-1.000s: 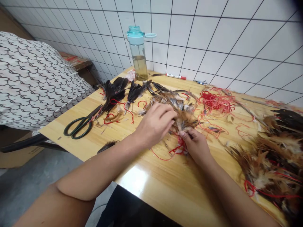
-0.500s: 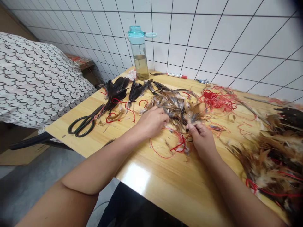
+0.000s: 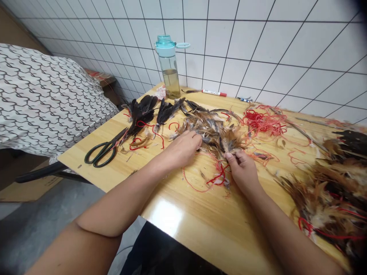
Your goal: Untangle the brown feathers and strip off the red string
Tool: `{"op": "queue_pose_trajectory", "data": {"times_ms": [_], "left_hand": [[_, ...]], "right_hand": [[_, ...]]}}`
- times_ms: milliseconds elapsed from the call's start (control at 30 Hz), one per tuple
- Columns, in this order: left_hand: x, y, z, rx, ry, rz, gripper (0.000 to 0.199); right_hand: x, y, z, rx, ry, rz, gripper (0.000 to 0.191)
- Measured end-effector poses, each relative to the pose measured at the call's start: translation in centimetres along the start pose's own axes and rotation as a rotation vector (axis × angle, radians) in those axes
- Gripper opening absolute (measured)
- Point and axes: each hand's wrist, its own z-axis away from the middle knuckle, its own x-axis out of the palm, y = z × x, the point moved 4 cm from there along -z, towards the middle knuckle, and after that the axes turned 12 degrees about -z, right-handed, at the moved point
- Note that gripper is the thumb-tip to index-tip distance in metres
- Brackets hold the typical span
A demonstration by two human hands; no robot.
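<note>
My right hand (image 3: pixel 243 167) pinches the base of a small bunch of brown feathers (image 3: pixel 231 139), whose tips fan out away from me. My left hand (image 3: pixel 186 148) reaches into the pile of loose brown and grey feathers (image 3: pixel 205 123) in the middle of the table. Its fingers are curled down, and what they grip, if anything, is hidden. Below and between the hands lies a loop of red yarn (image 3: pixel 219 177) with bits of fluff. Black feathers (image 3: pixel 145 110) lie to the left, their lower ends by the scissors (image 3: pixel 104 151).
Against the tiled wall stand a water bottle (image 3: pixel 172 78) and a red marker (image 3: pixel 214 93). Tangled red string (image 3: pixel 263 122) lies behind my right hand. Tied brown feather bundles (image 3: pixel 323 191) cover the table's right side. Patterned cloth (image 3: pixel 51 103) bulges at the left.
The feather bunch in my right hand now fans out more upright and openly. My left hand has shifted slightly left at the pile. The view has tilted up a little.
</note>
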Motion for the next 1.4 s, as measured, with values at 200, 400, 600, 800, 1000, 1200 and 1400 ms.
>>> {"op": "queue_pose_trajectory", "data": {"times_ms": [200, 400, 600, 800, 1000, 1200, 1400], "left_hand": [[-1.7, -0.7, 0.0, -0.152, 0.155, 0.262, 0.019], [-0.7, 1.5, -0.2, -0.181, 0.136, 0.754, 0.017], [1.2, 3.0, -0.3, -0.227, -0.002, 1.138, 0.009], [1.5, 3.5, -0.1, -0.282, -0.019, 1.238, 0.020], [1.7, 4.1, 0.1, -0.338, -0.004, 1.395, 0.024], [1.9, 4.0, 0.1, -0.377, -0.022, 1.427, 0.024], [2.2, 3.8, -0.2, -0.374, -0.020, 1.465, 0.015]], "right_hand": [[0.0, 0.0, 0.0, 0.029, 0.017, -0.017, 0.027], [0.2, -0.4, 0.3, 0.010, 0.021, -0.072, 0.024], [0.8, -1.2, 0.8, -0.067, 0.023, -0.068, 0.026], [0.8, -1.5, 0.8, -0.065, 0.022, -0.055, 0.022], [1.0, -1.9, 1.0, -0.062, 0.000, -0.031, 0.025], [1.0, -1.5, 0.9, -0.018, -0.029, -0.027, 0.026], [0.7, -1.1, 0.9, -0.002, -0.020, 0.067, 0.025]]}}
